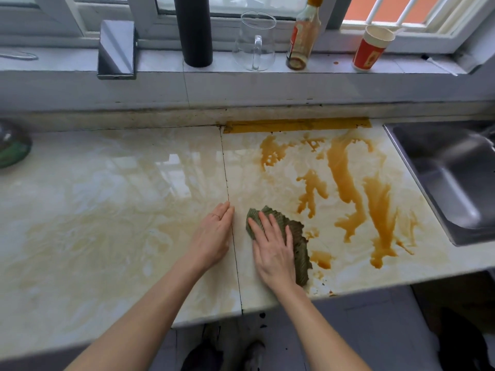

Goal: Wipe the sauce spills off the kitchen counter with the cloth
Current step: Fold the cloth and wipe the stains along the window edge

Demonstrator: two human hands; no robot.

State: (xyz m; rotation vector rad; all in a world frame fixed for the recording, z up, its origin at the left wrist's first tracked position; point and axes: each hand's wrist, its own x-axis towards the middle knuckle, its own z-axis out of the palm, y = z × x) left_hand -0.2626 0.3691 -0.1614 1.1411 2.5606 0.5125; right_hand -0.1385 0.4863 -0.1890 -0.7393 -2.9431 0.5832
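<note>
A crumpled green cloth [296, 236] lies on the pale marble counter [120, 210] near its front edge. My right hand [272, 250] presses flat on the cloth, fingers straight and spread. My left hand [213, 236] rests flat on the counter just left of the cloth, beside a dark seam. Brown sauce spills [345, 180] streak the counter to the right of the cloth, reaching toward the sink. A smaller sauce patch [321, 259] sits right beside the cloth. Faint yellowish smears cover the counter's left part.
A steel sink [452, 172] is set into the counter at the right. On the window ledge stand a black cylinder [194, 30], a glass jug [254, 41], a sauce bottle [302, 36] and a red paper cup [371, 48]. A dark bowl [12, 145] sits at the far left.
</note>
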